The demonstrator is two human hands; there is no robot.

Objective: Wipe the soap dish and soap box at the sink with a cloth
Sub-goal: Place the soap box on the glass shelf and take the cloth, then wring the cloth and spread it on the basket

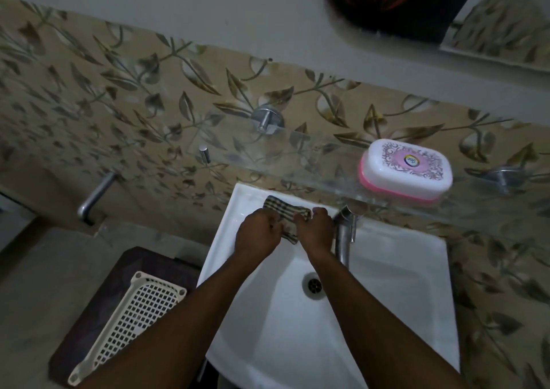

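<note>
A striped cloth (285, 210) lies at the back left corner of the white sink (401, 269). My left hand (257, 234) and my right hand (315, 228) both grip the cloth, side by side, pressing it onto the sink's rim. Whatever lies under the cloth is hidden, so I cannot tell whether a soap dish is there. A white soap box with a pink base (406, 170) sits closed on the glass shelf (297, 162) above the sink, to the right of my hands.
A metal tap (343, 234) stands just right of my right hand. The drain (314, 285) is mid-basin. A white perforated plastic tray (131, 323) rests on a dark stool at lower left. A wall pipe (95, 195) juts out at left. A mirror hangs top right.
</note>
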